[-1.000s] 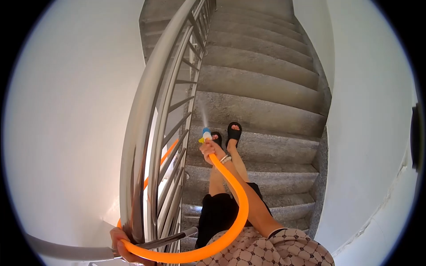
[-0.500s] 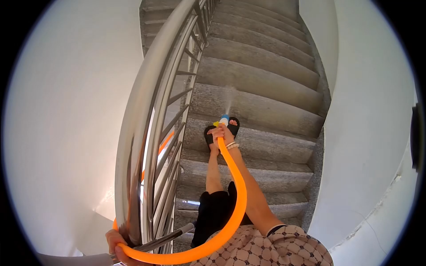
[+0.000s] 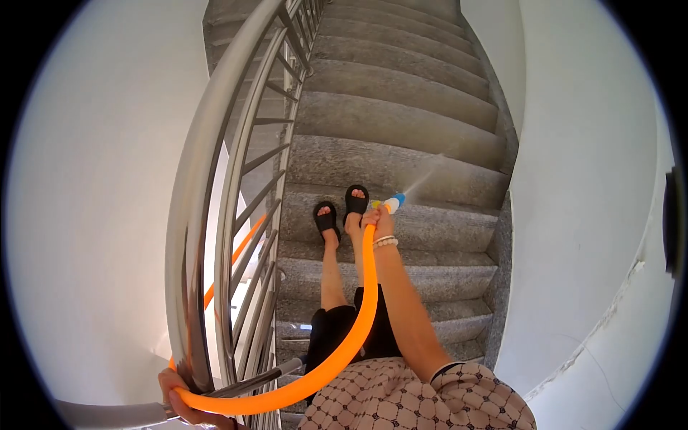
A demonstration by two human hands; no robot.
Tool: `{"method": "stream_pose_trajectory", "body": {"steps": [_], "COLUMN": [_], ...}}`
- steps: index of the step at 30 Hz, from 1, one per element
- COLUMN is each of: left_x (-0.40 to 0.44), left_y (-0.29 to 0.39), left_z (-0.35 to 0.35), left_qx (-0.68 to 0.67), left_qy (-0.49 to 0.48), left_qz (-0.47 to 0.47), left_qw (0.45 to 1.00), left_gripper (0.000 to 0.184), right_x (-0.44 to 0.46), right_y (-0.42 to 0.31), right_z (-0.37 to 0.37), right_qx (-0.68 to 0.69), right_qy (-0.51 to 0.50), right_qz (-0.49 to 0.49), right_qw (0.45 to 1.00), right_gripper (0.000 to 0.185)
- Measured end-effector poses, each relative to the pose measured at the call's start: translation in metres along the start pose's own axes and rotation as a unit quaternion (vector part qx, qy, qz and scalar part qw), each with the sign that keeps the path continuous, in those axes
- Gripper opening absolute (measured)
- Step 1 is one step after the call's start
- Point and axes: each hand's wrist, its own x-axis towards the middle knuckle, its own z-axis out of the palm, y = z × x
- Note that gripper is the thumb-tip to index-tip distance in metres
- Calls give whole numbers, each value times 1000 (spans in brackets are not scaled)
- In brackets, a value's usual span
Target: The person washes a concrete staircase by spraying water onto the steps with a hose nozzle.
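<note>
A blue and white nozzle with a yellow part (image 3: 393,203) sits in my right hand (image 3: 378,218), whose fingers are wrapped round its rear where the orange hose joins. Water sprays from the tip up and to the right onto the stone steps (image 3: 401,165). The orange hose (image 3: 347,347) loops down past my lap to the lower left. There my left hand (image 3: 180,401) is closed round the hose beside the metal railing. Its fingers are partly hidden by the hose.
The steel handrail (image 3: 188,215) with its bars runs along the left of the stairs. A white wall (image 3: 573,179) stands on the right. My feet in black sandals (image 3: 356,201) are on a step. More orange hose (image 3: 247,240) shows behind the bars.
My right hand has swung the nozzle to the right, and the spray now points right instead of nearly straight ahead. My left hand keeps its hold on the hose by the railing.
</note>
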Motion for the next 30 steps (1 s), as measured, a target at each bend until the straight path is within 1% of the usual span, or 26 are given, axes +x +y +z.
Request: {"method": "stream_pose_trajectory", "body": {"steps": [2, 3, 4, 6, 7, 9, 10, 11, 12, 14, 15, 16, 17, 18, 20, 22, 23, 24, 25, 28, 29, 30], "left_x": [1, 1, 3, 3, 3, 3, 0, 0, 0, -1, -1, 0, 0, 0, 0, 0, 0, -1, -1, 1, 1, 2], "left_y": [-10, 11, 17, 20, 16, 9, 5, 2, 5, 9, 10, 11, 12, 10, 6, 8, 8, 7, 6, 10, 11, 9], "left_z": [-2, 13, 26, 30, 23, 9, 3, -1, -1, 0, 1, 2, 2, 1, -1, -1, 0, -1, -2, 0, 0, 0], "left_qx": [-16, -8, 59, 127, 117, 108, 39, -28, -25, -75, -72, -45, -17, -17, 19, 5, -9, -10, -12, -16, -18, -17], "left_qy": [5, 2, 23, 45, 17, -11, -24, -36, -36, -39, -37, -38, -38, -36, -37, -34, -30, -29, -28, -26, -26, -25], "left_qz": [40, 41, 153, 264, 244, 225, 147, 66, 67, -17, -20, 3, 26, 25, 61, 40, 22, 22, 17, 5, 0, 0], "left_qw": [999, 999, 986, 955, 963, 968, 988, 997, 997, 996, 996, 998, 999, 999, 997, 999, 999, 999, 999, 1000, 1000, 1000], "left_gripper": [25, 25, 25, 25, 25, 26, 26, 26, 26, 25, 25, 24, 23, 23, 23, 23, 23, 23, 23, 24, 25, 25], "right_x": [4, 12, 6, -4, 2, 8, 8, 9, 11, 15, 23, 28, 30, 30, 30, 33, 35, 32, 29, 15, 11, 5], "right_y": [6, -2, 6, 27, 38, 55, 56, 56, 57, 52, 46, 40, 34, 28, 16, 4, -1, -3, -4, 4, 11, 23], "right_z": [-12, -17, -13, -6, -9, -11, -11, -6, -3, 3, 0, 1, -1, 0, 3, 1, 1, 3, 4, 7, 5, 3], "right_qx": [-30, 15, 13, 26, 27, 135, 136, 96, 56, 44, 44, 42, 64, 62, 23, 36, 37, 38, -10, 12, 28, 28], "right_qy": [-35, -60, -61, -52, -52, -84, -85, -72, -60, -60, -48, -37, -45, -44, -55, -60, -47, -34, -49, -33, -35, -35], "right_qz": [13, 123, 121, 214, 214, 280, 281, 289, 297, 292, 280, 269, 252, 253, 187, 177, 150, 122, 90, 113, 159, 160], "right_qw": [999, 990, 991, 975, 975, 947, 946, 950, 951, 954, 958, 962, 964, 964, 981, 982, 987, 991, 995, 993, 986, 986], "right_gripper": [24, 25, 25, 25, 25, 28, 28, 30, 31, 30, 30, 29, 18, 18, 18, 18, 18, 18, 20, 22, 22, 22]}}
